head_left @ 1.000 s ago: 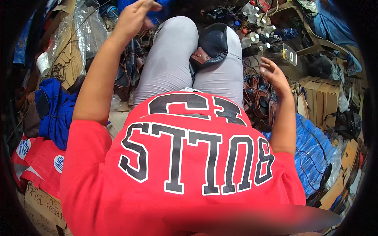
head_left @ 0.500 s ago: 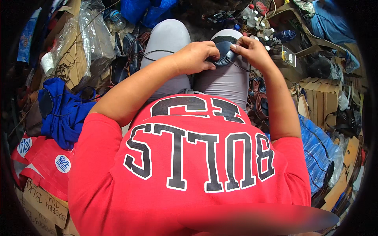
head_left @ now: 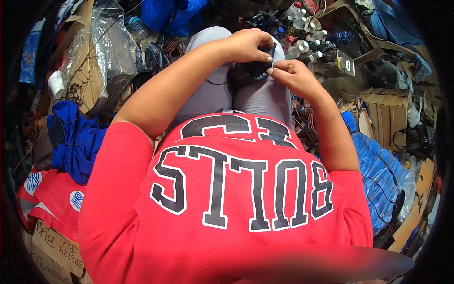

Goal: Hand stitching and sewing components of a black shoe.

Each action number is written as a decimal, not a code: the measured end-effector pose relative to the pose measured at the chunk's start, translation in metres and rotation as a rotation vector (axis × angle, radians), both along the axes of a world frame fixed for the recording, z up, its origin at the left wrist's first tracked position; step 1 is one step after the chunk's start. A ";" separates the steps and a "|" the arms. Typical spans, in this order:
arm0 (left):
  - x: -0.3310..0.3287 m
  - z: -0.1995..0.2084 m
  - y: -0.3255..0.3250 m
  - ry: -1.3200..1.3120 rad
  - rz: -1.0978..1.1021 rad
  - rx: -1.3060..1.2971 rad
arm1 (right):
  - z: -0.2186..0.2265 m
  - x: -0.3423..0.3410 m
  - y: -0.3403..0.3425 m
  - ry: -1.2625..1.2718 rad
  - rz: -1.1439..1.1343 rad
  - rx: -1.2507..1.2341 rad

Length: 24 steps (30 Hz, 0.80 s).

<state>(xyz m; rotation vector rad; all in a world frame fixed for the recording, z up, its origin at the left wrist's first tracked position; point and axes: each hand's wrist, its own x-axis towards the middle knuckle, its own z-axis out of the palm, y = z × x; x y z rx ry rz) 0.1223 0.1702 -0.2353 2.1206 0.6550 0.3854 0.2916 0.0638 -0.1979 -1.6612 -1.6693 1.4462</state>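
Observation:
Over my right thigh, a dark piece that looks like a shoe upper (head_left: pixel 259 72), with a ridged, stitched edge, is held up between my hands. My left hand (head_left: pixel 250 46) grips its far side, fingers curled over it and partly hidden. Thumb and forefinger of my right hand (head_left: pixel 297 76) pinch together at the right edge of the piece; whether thread is also in that pinch is too small to tell. A thin dark cord (head_left: pixel 216 84) loops across my left thigh.
Several small bottles (head_left: pixel 298 47) stand beyond my right knee. Blue cloth (head_left: pixel 75 137) and red bags (head_left: pixel 59 199) lie at my left. Cardboard (head_left: pixel 385 116) and a blue plastic-wrapped bundle (head_left: pixel 378 180) are at my right. Clear plastic sheeting (head_left: pixel 113 47) lies far left.
My left hand has moved forward and right, over the far side of the piece. My right hand has come slightly lower and nearer. The dark piece has tilted and shows less of its face.

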 end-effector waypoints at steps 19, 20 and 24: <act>-0.002 0.007 0.025 0.047 -0.181 -0.429 | 0.031 0.013 -0.031 -0.053 -0.169 0.286; -0.003 0.007 0.026 0.061 -0.211 -0.411 | 0.025 0.013 -0.027 -0.176 -0.084 0.402; -0.006 0.008 0.026 0.099 -0.239 -0.416 | 0.011 0.010 -0.018 -0.293 -0.029 0.387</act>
